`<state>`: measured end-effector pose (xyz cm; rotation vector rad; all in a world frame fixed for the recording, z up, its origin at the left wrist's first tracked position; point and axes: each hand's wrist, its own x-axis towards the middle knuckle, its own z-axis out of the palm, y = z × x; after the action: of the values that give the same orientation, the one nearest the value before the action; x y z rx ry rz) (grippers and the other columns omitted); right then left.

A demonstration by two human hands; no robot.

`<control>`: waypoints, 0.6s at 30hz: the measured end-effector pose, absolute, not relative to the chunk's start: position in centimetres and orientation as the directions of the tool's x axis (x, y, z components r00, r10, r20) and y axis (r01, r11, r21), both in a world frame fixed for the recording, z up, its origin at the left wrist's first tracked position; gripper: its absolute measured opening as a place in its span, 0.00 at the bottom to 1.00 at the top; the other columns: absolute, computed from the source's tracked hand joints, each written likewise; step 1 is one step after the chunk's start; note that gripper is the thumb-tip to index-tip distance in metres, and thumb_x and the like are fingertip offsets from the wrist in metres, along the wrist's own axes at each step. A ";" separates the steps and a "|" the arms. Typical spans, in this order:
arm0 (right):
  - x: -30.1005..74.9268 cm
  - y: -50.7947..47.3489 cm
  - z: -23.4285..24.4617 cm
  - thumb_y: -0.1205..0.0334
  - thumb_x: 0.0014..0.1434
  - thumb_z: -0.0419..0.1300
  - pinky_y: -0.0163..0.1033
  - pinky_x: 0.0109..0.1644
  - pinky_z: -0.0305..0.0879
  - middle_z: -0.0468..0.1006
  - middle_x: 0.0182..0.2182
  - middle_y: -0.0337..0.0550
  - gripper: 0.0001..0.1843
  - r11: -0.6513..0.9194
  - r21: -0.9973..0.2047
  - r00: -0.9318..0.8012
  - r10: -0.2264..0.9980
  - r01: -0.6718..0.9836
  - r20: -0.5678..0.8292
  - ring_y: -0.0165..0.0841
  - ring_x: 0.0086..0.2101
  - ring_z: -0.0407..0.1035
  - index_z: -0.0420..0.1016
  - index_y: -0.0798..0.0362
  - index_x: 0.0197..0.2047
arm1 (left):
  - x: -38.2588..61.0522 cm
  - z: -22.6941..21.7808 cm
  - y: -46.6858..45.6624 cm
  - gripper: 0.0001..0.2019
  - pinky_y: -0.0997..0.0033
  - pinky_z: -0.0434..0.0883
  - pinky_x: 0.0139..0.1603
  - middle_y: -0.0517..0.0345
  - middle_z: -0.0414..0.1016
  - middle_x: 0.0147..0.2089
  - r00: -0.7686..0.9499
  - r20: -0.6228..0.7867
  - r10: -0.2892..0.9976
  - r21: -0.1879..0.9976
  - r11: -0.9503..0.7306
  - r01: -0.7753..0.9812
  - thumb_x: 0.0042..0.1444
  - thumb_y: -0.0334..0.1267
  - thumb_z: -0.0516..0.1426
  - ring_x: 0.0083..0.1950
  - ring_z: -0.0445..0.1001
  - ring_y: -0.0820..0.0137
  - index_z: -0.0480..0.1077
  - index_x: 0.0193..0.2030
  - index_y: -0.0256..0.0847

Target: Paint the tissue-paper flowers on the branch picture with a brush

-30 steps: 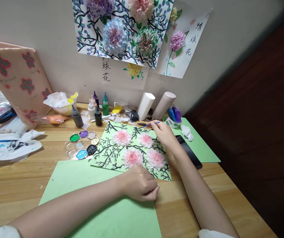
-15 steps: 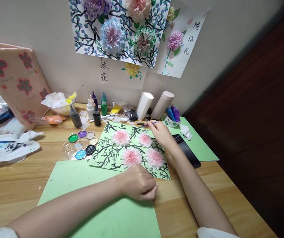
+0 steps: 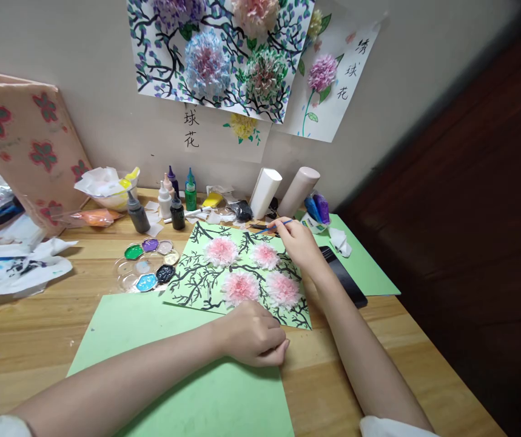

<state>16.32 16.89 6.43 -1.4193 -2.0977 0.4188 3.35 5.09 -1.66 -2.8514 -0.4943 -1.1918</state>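
Observation:
My right hand (image 3: 300,244) pinches a thin blue paintbrush (image 3: 267,229) over the top right of a light green sheet (image 3: 196,267). Black branches are painted across this sheet, and several pink and white ruffled paper flowers (image 3: 222,250) stand up from it. The brush tip points left, close to the upper branches; whether it touches the paper I cannot tell. At the sheet's lower edge rests my left hand (image 3: 253,334), curled into a fist with nothing visible in it. Beneath that forearm lies a larger plain green sheet (image 3: 151,325).
Left of the painting sits a clear palette (image 3: 126,276) with wells of several colours. Paint bottles (image 3: 177,213), a bowl of tissue (image 3: 108,188) and two pale containers (image 3: 264,194) line the wall. A black flat object (image 3: 349,282) lies right of my right wrist. Flower artworks (image 3: 205,60) hang above.
My right hand and the brush have shifted very slightly downward and to the right. The left fist stays in place, and the view has moved a little.

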 end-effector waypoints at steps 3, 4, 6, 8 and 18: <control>16.3 16.9 6.4 0.58 0.63 0.44 0.42 0.49 0.59 0.79 0.39 0.46 0.19 0.398 -0.536 -0.290 0.916 0.744 0.278 0.40 0.44 0.68 0.76 0.51 0.40 | 3.3 -1.6 5.1 0.15 0.69 0.53 0.17 0.62 0.62 0.15 0.662 0.694 0.283 0.112 -0.951 0.290 0.55 0.33 0.46 0.16 0.61 0.75 0.55 0.18 0.42; 16.2 16.9 6.3 0.59 0.63 0.45 0.42 0.49 0.59 0.79 0.39 0.46 0.18 0.401 -0.535 -0.296 0.915 0.744 0.274 0.40 0.44 0.68 0.76 0.51 0.41 | 3.3 -1.6 5.1 0.15 0.70 0.53 0.17 0.62 0.62 0.15 0.670 0.686 0.283 0.109 -0.951 0.291 0.55 0.33 0.46 0.16 0.61 0.75 0.55 0.18 0.42; 16.2 17.0 6.1 0.60 0.63 0.45 0.42 0.49 0.59 0.80 0.39 0.45 0.18 0.402 -0.533 -0.303 0.915 0.744 0.266 0.40 0.44 0.68 0.77 0.50 0.40 | 3.3 -1.6 5.1 0.15 0.70 0.53 0.17 0.62 0.62 0.15 0.684 0.672 0.283 0.100 -0.950 0.294 0.55 0.33 0.46 0.16 0.61 0.75 0.55 0.18 0.42; 16.1 17.0 6.0 0.61 0.62 0.45 0.41 0.49 0.59 0.80 0.38 0.45 0.18 0.401 -0.534 -0.306 0.916 0.745 0.260 0.40 0.45 0.68 0.77 0.50 0.39 | 3.3 -1.6 5.1 0.14 0.70 0.53 0.17 0.63 0.62 0.15 0.688 0.670 0.279 0.096 -0.951 0.293 0.55 0.33 0.47 0.16 0.61 0.76 0.55 0.18 0.42; 16.8 16.6 7.7 0.59 0.62 0.45 0.40 0.46 0.62 0.79 0.35 0.43 0.18 0.428 -0.594 -0.235 0.896 0.681 0.376 0.36 0.41 0.70 0.76 0.50 0.35 | 3.3 -1.5 5.1 0.15 0.70 0.53 0.16 0.62 0.60 0.14 0.687 0.671 0.278 0.099 -0.952 0.289 0.55 0.33 0.46 0.16 0.59 0.74 0.55 0.17 0.42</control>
<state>16.76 16.64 7.70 -1.3280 -1.9979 0.4021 3.33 5.06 -1.48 -2.8719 -0.4824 -1.1387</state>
